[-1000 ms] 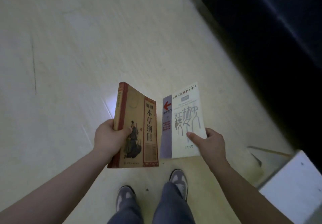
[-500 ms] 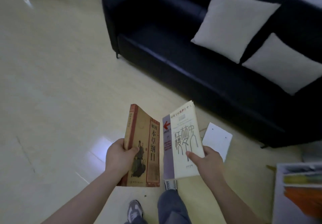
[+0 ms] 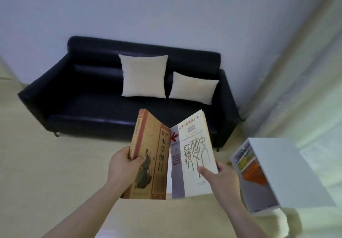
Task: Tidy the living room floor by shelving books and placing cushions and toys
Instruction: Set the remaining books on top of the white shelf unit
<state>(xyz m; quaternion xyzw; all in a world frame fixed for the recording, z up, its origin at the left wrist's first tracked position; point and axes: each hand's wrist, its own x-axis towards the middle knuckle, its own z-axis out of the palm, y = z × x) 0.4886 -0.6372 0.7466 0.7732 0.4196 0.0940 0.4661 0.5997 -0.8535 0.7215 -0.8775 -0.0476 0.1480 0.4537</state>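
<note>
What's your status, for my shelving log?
Left hand grips tan illustrated paperback book. Right hand grips white paperback book. White shelf unit lower right, nothing visibly blocking.

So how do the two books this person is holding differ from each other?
Cover: the brown book in the left hand is tan with red borders and a drawn figure; the white book in the right hand is pale with a grey strip and red arrow. Thickness: the brown book shows a broad spine; the white book looks thinner. Both face the camera, angled towards each other.
</note>
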